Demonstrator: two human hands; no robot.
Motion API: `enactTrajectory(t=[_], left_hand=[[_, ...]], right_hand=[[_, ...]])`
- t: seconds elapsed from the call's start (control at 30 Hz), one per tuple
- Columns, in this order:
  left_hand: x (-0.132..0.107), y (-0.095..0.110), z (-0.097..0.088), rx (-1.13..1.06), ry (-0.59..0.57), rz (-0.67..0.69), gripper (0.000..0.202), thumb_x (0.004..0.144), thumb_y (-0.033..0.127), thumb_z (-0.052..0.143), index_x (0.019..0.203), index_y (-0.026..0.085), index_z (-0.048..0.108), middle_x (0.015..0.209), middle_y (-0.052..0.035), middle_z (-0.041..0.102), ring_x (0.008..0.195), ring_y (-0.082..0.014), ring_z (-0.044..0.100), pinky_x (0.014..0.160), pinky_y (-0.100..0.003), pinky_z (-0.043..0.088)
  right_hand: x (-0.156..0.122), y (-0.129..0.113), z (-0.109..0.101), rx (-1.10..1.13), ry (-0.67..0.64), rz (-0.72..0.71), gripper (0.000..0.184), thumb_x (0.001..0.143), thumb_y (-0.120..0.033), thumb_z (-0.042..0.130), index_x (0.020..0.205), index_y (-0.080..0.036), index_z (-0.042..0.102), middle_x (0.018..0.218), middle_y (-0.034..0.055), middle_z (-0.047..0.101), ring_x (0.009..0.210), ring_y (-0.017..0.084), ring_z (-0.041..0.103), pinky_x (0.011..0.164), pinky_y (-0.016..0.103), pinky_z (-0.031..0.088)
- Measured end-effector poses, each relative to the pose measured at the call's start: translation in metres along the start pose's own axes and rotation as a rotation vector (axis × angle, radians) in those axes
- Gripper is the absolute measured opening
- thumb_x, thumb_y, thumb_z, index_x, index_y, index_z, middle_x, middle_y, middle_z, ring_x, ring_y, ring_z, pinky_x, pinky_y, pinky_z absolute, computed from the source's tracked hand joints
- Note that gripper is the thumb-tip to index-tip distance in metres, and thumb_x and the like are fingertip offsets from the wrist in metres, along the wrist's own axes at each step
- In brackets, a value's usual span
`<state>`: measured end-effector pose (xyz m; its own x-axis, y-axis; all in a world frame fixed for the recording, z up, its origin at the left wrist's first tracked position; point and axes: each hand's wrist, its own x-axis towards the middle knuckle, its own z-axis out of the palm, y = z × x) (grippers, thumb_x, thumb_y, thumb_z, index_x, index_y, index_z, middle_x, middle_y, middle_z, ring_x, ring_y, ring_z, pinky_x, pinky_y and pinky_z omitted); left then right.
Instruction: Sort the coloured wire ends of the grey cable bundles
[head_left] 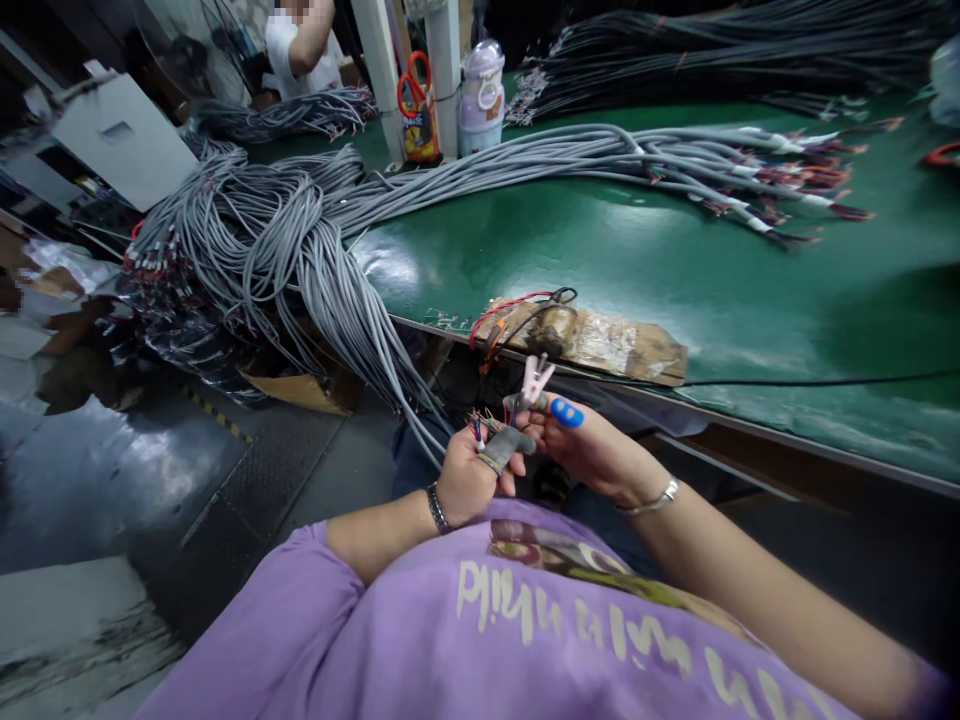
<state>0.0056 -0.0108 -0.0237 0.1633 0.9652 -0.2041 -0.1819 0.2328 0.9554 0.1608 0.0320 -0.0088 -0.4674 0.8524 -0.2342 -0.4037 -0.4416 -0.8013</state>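
My left hand is closed on the end of a grey cable, whose thin coloured wires fan out above the fingers. A grey wrap covers one of its fingers. Close beside it, my right hand has its fingers pinched together near the wires; what lies between the fingertips is hidden. A blue band with pale marks sits on a finger of the right hand. A pale pink clip stands just above those fingertips; I cannot tell whether the hand touches it.
Grey cables hang over the bench edge at left. Behind my hands, a taped board with red and black leads lies on the green bench. Orange-handled scissors and a lilac bottle stand farther back. Two people are at left.
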Motion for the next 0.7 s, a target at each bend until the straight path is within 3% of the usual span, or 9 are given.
enactTrajectory(t=[0.13, 0.23, 0.4, 0.57, 0.7], left_hand=[[-0.001, 0.005, 0.001, 0.079, -0.010, -0.008, 0.042, 0.079, 0.057, 0.061, 0.069, 0.016, 0.054, 0.057, 0.0016, 0.059, 0.039, -0.0059, 0.048, 0.040, -0.019, 0.035], [0.000, 0.008, 0.000, 0.140, -0.080, -0.041, 0.043, 0.078, 0.057, 0.062, 0.069, 0.016, 0.053, 0.057, 0.0009, 0.059, 0.039, -0.0063, 0.048, 0.040, -0.019, 0.035], [0.003, 0.005, -0.007, 0.220, -0.190, -0.139, 0.038, 0.074, 0.051, 0.067, 0.071, 0.016, 0.054, 0.059, 0.0002, 0.060, 0.040, -0.0074, 0.050, 0.039, -0.018, 0.035], [0.002, 0.007, -0.006, 0.212, -0.149, -0.093, 0.039, 0.077, 0.052, 0.064, 0.067, 0.016, 0.055, 0.055, 0.0001, 0.059, 0.039, -0.0076, 0.049, 0.040, -0.019, 0.035], [0.000, 0.013, -0.002, 0.162, -0.080, -0.056, 0.047, 0.077, 0.062, 0.061, 0.066, 0.016, 0.054, 0.050, 0.0015, 0.055, 0.038, -0.0075, 0.047, 0.041, -0.020, 0.034]], right_hand=[[-0.008, 0.004, 0.007, -0.168, -0.005, -0.064, 0.030, 0.070, -0.044, 0.080, 0.082, -0.020, 0.068, 0.064, 0.0003, 0.066, 0.053, 0.014, 0.058, 0.057, 0.027, 0.045], [-0.009, 0.001, 0.010, -0.233, 0.041, -0.088, 0.029, 0.068, -0.044, 0.081, 0.073, -0.020, 0.066, 0.062, -0.0003, 0.066, 0.051, 0.013, 0.058, 0.057, 0.028, 0.047], [-0.009, -0.008, 0.009, -0.385, -0.012, -0.044, 0.030, 0.064, -0.044, 0.083, 0.069, -0.018, 0.068, 0.061, 0.0017, 0.068, 0.054, 0.014, 0.060, 0.054, 0.026, 0.047], [-0.010, -0.007, 0.015, -0.344, 0.020, -0.054, 0.032, 0.065, -0.048, 0.081, 0.071, -0.020, 0.069, 0.056, 0.0009, 0.067, 0.050, 0.015, 0.059, 0.053, 0.028, 0.048], [-0.009, -0.002, 0.017, -0.307, 0.130, -0.110, 0.033, 0.061, -0.049, 0.084, 0.065, -0.021, 0.067, 0.053, -0.0011, 0.063, 0.048, 0.013, 0.053, 0.050, 0.027, 0.044]])
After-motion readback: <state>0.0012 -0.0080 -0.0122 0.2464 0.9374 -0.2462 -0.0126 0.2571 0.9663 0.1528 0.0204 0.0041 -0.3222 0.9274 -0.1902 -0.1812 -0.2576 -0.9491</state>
